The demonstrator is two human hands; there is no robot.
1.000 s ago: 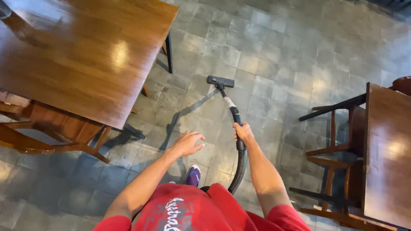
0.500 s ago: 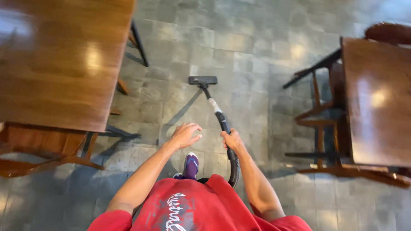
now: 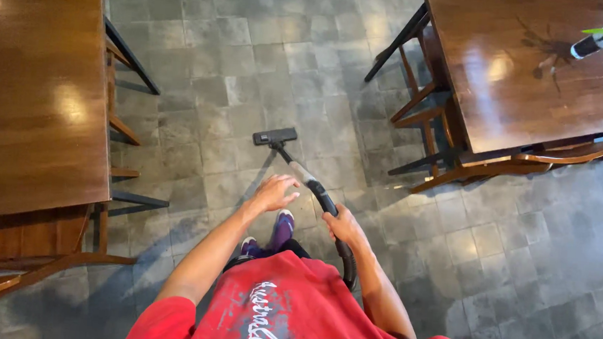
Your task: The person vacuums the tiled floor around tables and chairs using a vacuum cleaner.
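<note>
Our right hand (image 3: pixel 342 225) wraps the vacuum wand (image 3: pixel 312 186); our left hand (image 3: pixel 272 192) hovers spread, empty. The floor head (image 3: pixel 274 136) sits flat on grey tiles (image 3: pixel 253 53) between two wooden tables (image 3: pixel 31 94); keeping it flat seems wise.

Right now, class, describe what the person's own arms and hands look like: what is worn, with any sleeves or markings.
Both arms are bare from the short sleeves down. The left hand and right hand wear no gloves, and no rings or watch can be made out. The red T-shirt has short red sleeves and a greyish printed patch with white script lettering on the chest.
</note>
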